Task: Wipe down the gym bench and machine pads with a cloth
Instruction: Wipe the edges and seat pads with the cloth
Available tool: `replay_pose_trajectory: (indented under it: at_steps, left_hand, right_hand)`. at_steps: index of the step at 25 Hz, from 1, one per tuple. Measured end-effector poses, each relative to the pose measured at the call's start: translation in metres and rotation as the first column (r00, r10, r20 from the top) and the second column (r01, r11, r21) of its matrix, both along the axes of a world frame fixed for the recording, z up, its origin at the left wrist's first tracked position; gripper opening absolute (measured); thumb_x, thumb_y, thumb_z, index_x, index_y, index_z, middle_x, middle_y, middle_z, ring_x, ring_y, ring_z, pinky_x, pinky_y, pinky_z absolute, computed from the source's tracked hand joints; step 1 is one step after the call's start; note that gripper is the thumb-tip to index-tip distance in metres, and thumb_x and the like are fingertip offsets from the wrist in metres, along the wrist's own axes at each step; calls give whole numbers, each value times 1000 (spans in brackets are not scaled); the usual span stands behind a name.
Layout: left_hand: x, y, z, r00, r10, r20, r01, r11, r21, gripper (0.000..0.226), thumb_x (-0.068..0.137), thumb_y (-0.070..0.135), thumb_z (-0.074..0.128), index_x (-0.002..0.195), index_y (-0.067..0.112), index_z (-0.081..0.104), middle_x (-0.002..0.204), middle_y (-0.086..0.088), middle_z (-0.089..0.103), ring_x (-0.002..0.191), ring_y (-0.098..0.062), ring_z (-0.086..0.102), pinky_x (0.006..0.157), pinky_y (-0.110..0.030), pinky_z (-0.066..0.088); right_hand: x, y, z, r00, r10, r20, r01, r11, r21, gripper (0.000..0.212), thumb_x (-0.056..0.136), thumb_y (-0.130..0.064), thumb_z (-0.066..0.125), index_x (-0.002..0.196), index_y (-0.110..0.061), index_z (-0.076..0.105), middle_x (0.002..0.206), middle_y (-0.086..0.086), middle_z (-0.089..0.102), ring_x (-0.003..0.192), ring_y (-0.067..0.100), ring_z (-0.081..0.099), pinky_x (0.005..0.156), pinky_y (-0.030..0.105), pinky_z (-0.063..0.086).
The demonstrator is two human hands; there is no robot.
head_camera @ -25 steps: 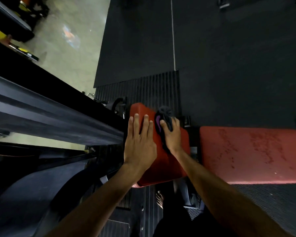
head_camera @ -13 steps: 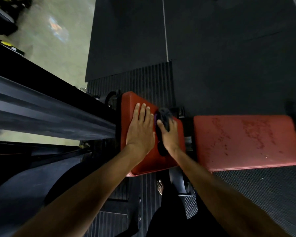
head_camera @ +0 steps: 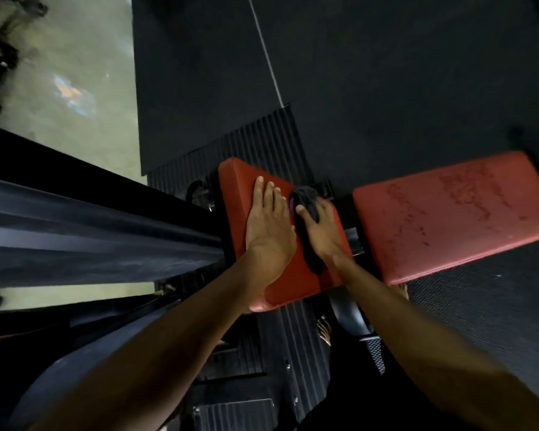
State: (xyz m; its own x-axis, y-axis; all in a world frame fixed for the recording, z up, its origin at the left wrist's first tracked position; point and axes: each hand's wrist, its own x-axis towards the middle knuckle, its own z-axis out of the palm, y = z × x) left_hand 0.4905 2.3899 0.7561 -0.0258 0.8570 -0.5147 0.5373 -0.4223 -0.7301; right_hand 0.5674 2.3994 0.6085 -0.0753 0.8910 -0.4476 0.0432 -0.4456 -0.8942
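On the red pad (head_camera: 240, 194), right hand (head_camera: 321, 231) presses dark cloth (head_camera: 307, 203).

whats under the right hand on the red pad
A dark cloth with a purple patch, held against the red pad by the right hand. The palm covers its middle, so that part is hidden.

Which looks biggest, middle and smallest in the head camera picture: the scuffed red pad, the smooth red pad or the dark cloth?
1. scuffed red pad
2. smooth red pad, partly covered, so its place behind the first is less sure
3. dark cloth, clearly the smallest
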Motion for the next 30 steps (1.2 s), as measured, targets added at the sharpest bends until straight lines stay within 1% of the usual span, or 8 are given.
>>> replay_pose_trajectory:
  at_steps: [5, 8, 10, 14, 17, 20, 23, 30]
  left_hand:
    - [-1, 1, -1, 999, -13, 37, 15, 997, -73, 67, 106, 48, 9, 159, 7, 7, 167, -17, 4, 153, -41, -5, 118, -62, -16]
    - [0, 2, -1, 999, -9, 39, 12, 996, -91, 68, 106, 49, 11, 159, 7, 8, 167, -16, 5, 153, -41, -4, 119, -62, -13]
    - [2, 2, -2, 1000, -7, 18, 9, 994, -105, 68, 106, 49, 12, 159, 7, 7, 167, -16, 5, 153, -42, -4, 119, -63, -12]
    - [3, 3, -3, 1000, -25, 11, 26, 992, -126, 68, 106, 48, 14, 159, 5, 9, 166, -18, 5, 152, -44, -3, 118, -65, -10]
    - [4, 3, -2, 999, -29, 25, 32, 989, -142, 67, 107, 47, 16, 159, 5, 10, 166, -20, 6, 152, -45, -2, 117, -66, -9]
    - [6, 2, 0, 999, -34, 5, 35, 987, -160, 65, 107, 44, 18, 159, 6, 11, 166, -20, 5, 152, -45, -1, 117, -67, -9]
    - [7, 2, 1, 1000, -27, 8, 28, 987, -158, 65, 107, 44, 19, 160, 8, 12, 166, -18, 6, 152, -43, 0, 117, -67, -9]
    - [5, 2, -4, 999, -29, 34, 34, 987, -156, 67, 106, 51, 14, 160, 11, 13, 167, -16, 8, 153, -39, 1, 119, -65, -8]
  right_hand:
    - [21, -89, -29, 995, -102, 22, 103, 995, -13, 50, 99, -35, 64, 144, -16, 52, 139, 2, 46, 131, 15, 47, 103, 18, 33]
    - [27, -52, -53, 987, -142, 77, 159, 942, -296, 68, 86, -62, 65, 143, -26, 56, 148, 7, 39, 135, 28, 45, 114, 37, 36]
    - [21, -22, -68, 989, -128, 75, 144, 947, -287, 83, 69, -79, 56, 140, -35, 58, 147, 5, 43, 133, 30, 49, 114, 47, 40]
    - [4, -43, -8, 990, -132, -43, 128, 988, -85, 41, 95, -49, 64, 128, -24, 63, 127, 1, 49, 116, 12, 50, 99, 25, 36]
    - [6, -110, -29, 968, -242, -67, 237, 968, -84, 37, 95, -43, 69, 125, -23, 62, 127, 2, 51, 119, 11, 52, 99, 22, 35]
    - [14, -126, -61, 929, -366, 59, 366, 879, -305, 64, 88, -62, 66, 143, -31, 55, 142, 6, 38, 135, 28, 42, 115, 42, 36]
    - [12, -103, -64, 882, -449, 145, 448, 703, -551, 89, 73, -77, 55, 152, -37, 41, 146, 9, 24, 130, 44, 43, 112, 53, 40]
    - [-33, -122, -19, 701, -712, 43, 604, 561, -566, 79, 86, -58, 67, 153, -30, 35, 148, 13, 21, 127, 43, 45, 109, 52, 43]
